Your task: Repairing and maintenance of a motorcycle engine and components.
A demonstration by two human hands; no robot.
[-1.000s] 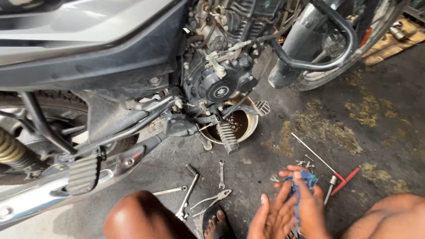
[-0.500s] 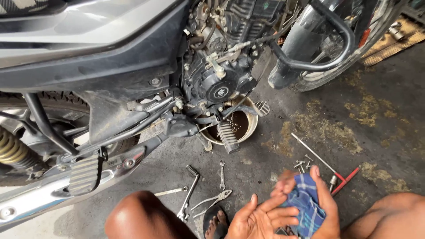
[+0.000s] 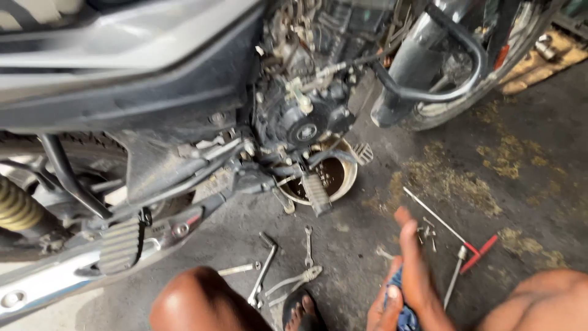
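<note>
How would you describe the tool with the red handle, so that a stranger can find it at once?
Start from the black motorcycle engine and the round oil-filled drain pan on the floor under it. Go right and down over the grey concrete to the long thin steel T-shaped wrench, just right of the person's blue cloth. Alone among the bare metal spanners nearby, it ends in a red crossbar.

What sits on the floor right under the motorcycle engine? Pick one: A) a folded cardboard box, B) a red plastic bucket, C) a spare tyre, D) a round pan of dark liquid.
D: a round pan holding dark liquid stands on the floor directly below the engine, partly hidden by the footpeg; no bucket, box or spare tyre shows there.
</note>
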